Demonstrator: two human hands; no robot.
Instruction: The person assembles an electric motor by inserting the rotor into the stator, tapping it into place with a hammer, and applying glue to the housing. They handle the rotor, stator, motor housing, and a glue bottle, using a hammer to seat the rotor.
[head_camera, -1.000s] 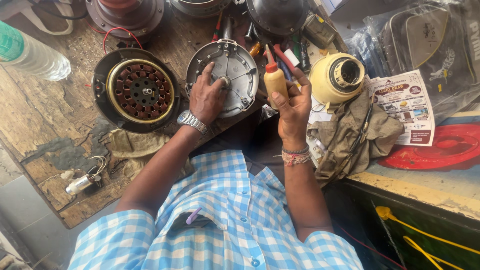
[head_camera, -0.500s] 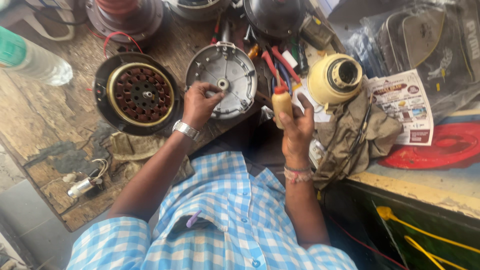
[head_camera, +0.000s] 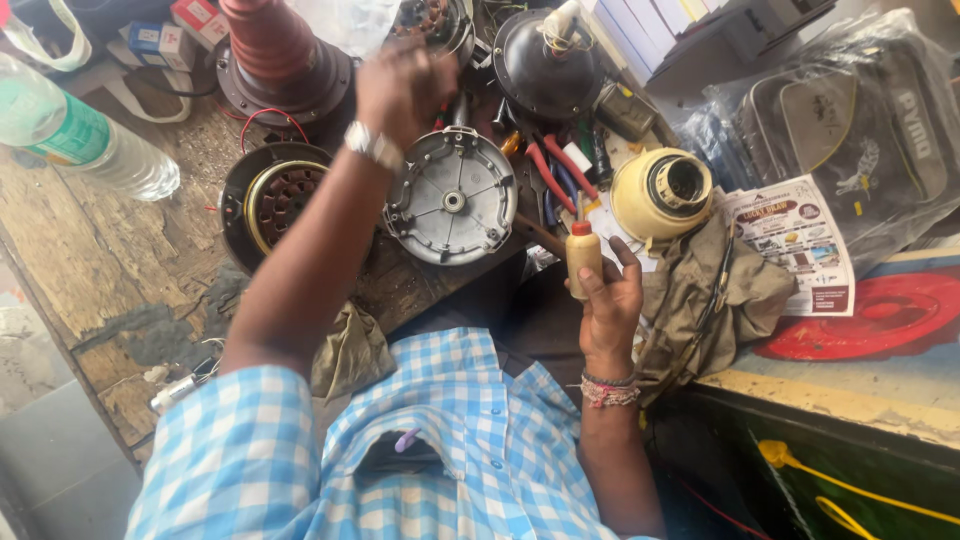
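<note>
Left hand (head_camera: 400, 88) now raised (blurred)

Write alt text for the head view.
A person's right hand holds a small yellow bottle while the left hand is raised above a round grey metal cover on a cluttered wooden workbench.

Single head-worn view, looking steeply down over the blue checked shirt (head_camera: 400, 450), close above the worn wooden workbench (head_camera: 70, 260), bench edge running diagonally, both forearms in frame, upper clutter cropped, no second view.
</note>
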